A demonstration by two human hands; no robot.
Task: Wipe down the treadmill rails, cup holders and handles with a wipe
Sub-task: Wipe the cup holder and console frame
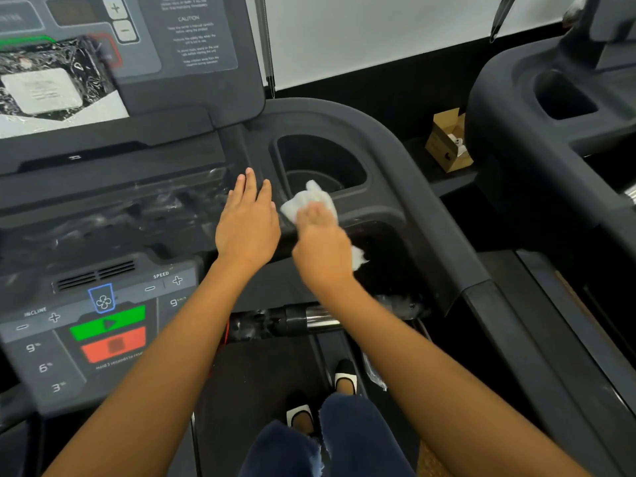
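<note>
- Your right hand (321, 242) holds the crumpled white wipe (309, 201). The grip is closed around it, and the cloth sticks out in front of the fingers and also behind the palm.
- The wipe is at the near edge of the deep, dark grey plastic cup holder (323, 160), on the right side of the treadmill. It touches the rim there and has not gone down into the cup.
- Your left hand (247, 222) lies flat, with straight fingers together, just beside the right hand, on the dark panel between the grey console with coloured buttons (103, 321) and the cup holder. This grip holds nothing.
- I judge that you are at the cup holder step, and only at its beginning: the inside of the cup looks dry and untouched, but I cannot tell this for sure.
- The shallow black second recess (385, 256) under your right wrist looks shiny. Whether this is from wiping, I cannot say.
- The short black and chrome handle (303, 320) below your forearms and the long dark side rail (516, 332) on the right show no clear sign of cleaning, so I would count both as not yet done.
- The left side of the machine is out of view, so its state is unknown.
</note>
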